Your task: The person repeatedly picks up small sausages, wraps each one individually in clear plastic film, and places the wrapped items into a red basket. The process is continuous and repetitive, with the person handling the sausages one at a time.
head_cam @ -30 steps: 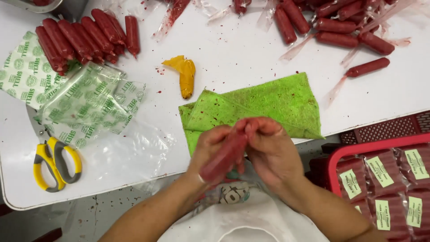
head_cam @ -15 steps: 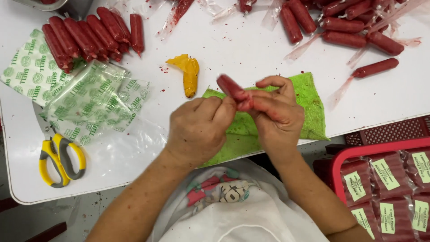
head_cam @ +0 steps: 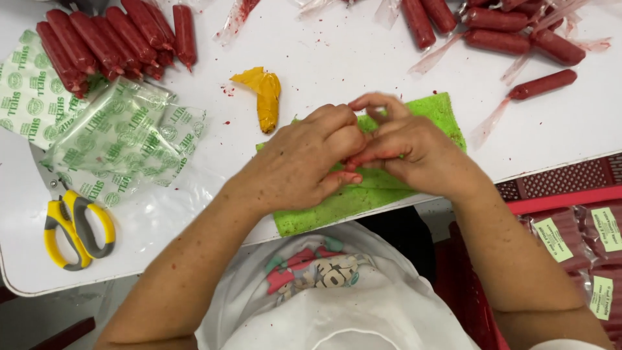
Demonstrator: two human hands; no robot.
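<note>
Right now the thing in hand, a red sausage-like stick in clear plastic wrap (head_cam: 355,160), is almost wholly hidden: only slivers of red show between the fingers, above the bright green textured cloth (head_cam: 363,194) at the bench's near edge. The left hand (head_cam: 304,162) curls over it, fingers clenched toward the palm; the right hand (head_cam: 408,149) meets it knuckle to knuckle, thumb and forefinger pinched at 12 o'clock. Both appear to grasp the stick, though the exact grip cannot be told.

At 11 o'clock of the hands lies a crumpled yellow glove-like scrap (head_cam: 264,97). Further out at 9 o'clock sits a pile of clear bags printed with green patterns (head_cam: 110,139), and at 8 o'clock yellow-and-grey scissors (head_cam: 74,227). A row of red wrapped sticks (head_cam: 110,42) lies at 10 o'clock, with looser ones (head_cam: 512,39) at 1 o'clock. A red crate of labelled packs (head_cam: 570,233) stands at 4 o'clock, below the white bench (head_cam: 363,52).

As a judgement: red smears on the fingers suggest slipperiness, so the stick could squirt free, and the cloth overhanging the edge could slide off.
</note>
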